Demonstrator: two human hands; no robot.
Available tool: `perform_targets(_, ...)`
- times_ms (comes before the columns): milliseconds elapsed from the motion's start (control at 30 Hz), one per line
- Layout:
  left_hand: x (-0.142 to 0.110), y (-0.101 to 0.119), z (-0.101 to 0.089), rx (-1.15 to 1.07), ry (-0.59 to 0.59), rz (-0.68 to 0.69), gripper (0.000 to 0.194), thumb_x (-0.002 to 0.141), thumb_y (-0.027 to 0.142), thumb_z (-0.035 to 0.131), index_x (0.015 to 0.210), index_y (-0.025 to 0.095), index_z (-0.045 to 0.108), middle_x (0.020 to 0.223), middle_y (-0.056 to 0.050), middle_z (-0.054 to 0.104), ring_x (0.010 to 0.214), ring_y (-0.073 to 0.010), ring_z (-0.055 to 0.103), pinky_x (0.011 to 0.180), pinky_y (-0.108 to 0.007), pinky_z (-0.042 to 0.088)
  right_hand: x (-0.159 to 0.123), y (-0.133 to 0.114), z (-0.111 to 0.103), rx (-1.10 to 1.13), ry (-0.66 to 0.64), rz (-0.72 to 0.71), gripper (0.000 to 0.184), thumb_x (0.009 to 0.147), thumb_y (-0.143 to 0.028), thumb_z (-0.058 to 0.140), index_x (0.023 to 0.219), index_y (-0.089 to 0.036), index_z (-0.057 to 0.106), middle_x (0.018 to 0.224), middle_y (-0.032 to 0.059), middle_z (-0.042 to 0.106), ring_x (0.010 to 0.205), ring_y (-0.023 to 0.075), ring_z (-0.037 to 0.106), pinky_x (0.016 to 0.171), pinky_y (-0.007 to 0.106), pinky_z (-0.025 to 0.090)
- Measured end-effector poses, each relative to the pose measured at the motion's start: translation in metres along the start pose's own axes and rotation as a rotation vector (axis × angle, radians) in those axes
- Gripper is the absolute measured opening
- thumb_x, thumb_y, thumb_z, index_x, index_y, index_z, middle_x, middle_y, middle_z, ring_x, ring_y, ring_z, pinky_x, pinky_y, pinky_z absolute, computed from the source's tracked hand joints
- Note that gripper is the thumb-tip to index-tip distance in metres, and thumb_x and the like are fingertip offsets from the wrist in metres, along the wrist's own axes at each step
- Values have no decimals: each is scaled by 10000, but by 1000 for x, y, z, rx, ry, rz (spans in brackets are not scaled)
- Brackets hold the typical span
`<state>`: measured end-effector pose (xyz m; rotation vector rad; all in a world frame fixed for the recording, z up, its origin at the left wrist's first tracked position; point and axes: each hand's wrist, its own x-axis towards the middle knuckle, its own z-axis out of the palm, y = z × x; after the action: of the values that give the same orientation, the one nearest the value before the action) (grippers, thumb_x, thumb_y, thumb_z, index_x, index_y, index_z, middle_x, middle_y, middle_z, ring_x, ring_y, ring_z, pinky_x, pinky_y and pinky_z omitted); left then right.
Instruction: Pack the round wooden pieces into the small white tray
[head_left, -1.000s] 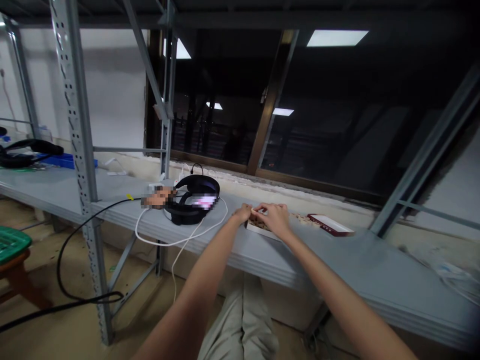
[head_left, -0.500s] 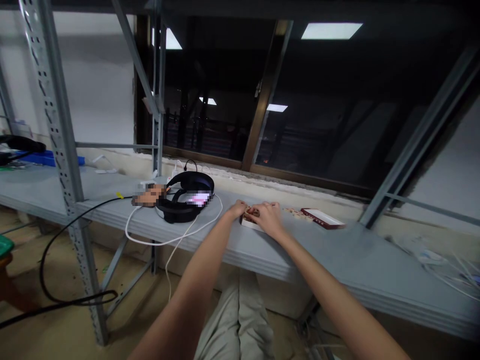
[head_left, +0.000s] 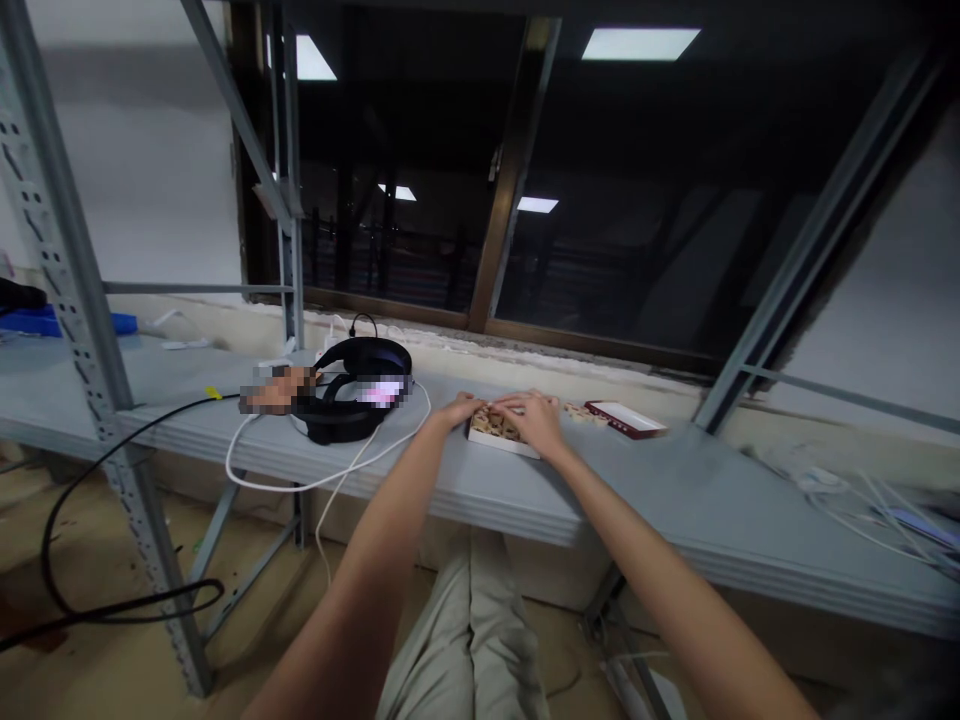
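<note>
A shallow white-sided box (head_left: 501, 446) stands on the grey shelf, filled with several round wooden game pieces (head_left: 495, 424). At its back left corner, my left hand (head_left: 459, 408) has its fingers closed on the rim. My right hand (head_left: 537, 418) reaches across the back right of the box, its fingers bent together over the pieces. Both sets of fingertips come close together at the rear edge. Whatever lies under my right fingers is hidden. Beyond that hand are more loose pieces (head_left: 585, 412) beside a dark red lid (head_left: 624, 419) with a white inside.
A black headset (head_left: 352, 390) with a white cable (head_left: 277, 487) lies to the left, next to a blurred-out patch. Metal rack posts (head_left: 71, 250) frame the shelf (head_left: 675, 490). Tangled white cables (head_left: 862, 500) lie at the right, and a dark window (head_left: 615, 200) rises behind.
My right hand has shifted toward the back of the box, uncovering more pieces. My left hand stays by the left corner. The whole view has swung slightly to the right.
</note>
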<state>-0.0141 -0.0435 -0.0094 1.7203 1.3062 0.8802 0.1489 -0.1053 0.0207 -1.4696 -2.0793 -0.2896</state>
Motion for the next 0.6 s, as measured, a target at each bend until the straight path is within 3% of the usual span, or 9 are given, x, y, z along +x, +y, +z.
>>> perform_targets(133, -8, 2, -9, -39, -53, -34, 691, 746, 450, 618, 1333, 164, 391, 1360, -137, 491, 1214, -283, 489, 968, -323, 409, 1, 65, -3, -180, 94, 328, 338, 937, -298, 384, 1150, -232, 637, 1237, 57, 590, 1166, 268, 444, 949, 470, 304)
perform_targets(200, -11, 3, -10, -56, -82, -41, 745, 724, 387, 648, 1365, 162, 343, 1405, -133, 439, 1248, -258, 461, 994, -301, 393, -6, 102, -2, -272, -29, 419, 402, 935, -300, 386, 1312, -220, 499, 1373, 74, 470, 1255, 275, 365, 974, 519, 306)
perform_targets(300, -13, 5, -9, -85, -115, -47, 773, 718, 319, 656, 1388, 154, 306, 1429, -129, 406, 1239, -226, 477, 986, -260, 404, -18, 139, 3, -318, -260, 447, 445, 950, -355, 365, 1385, -268, 389, 1479, 49, 313, 1346, 261, 248, 1020, 589, 246)
perform_targets(400, -14, 8, -7, -86, -101, -23, 713, 727, 267, 645, 1365, 153, 347, 1431, -119, 405, 1244, -204, 473, 977, -229, 409, -22, 149, 7, -333, -334, 453, 396, 952, -384, 357, 1326, -309, 466, 1456, 45, 356, 1332, 265, 289, 1027, 619, 205)
perform_targets(533, -14, 9, -8, -61, -87, -6, 653, 739, 218, 621, 1342, 158, 377, 1428, -111, 408, 1276, -192, 436, 1019, -246, 381, -16, 140, 4, -378, -285, 400, 338, 938, -334, 391, 1213, -285, 581, 1306, 71, 529, 1220, 255, 434, 1035, 565, 207)
perform_targets(600, -13, 8, -8, -94, -91, -1, 628, 740, 234, 625, 1321, 155, 400, 1408, -118, 435, 1265, -201, 449, 1026, -262, 378, -13, 135, 1, -392, -240, 385, 350, 930, -291, 395, 1233, -252, 566, 1283, 97, 542, 1210, 257, 433, 1022, 537, 231)
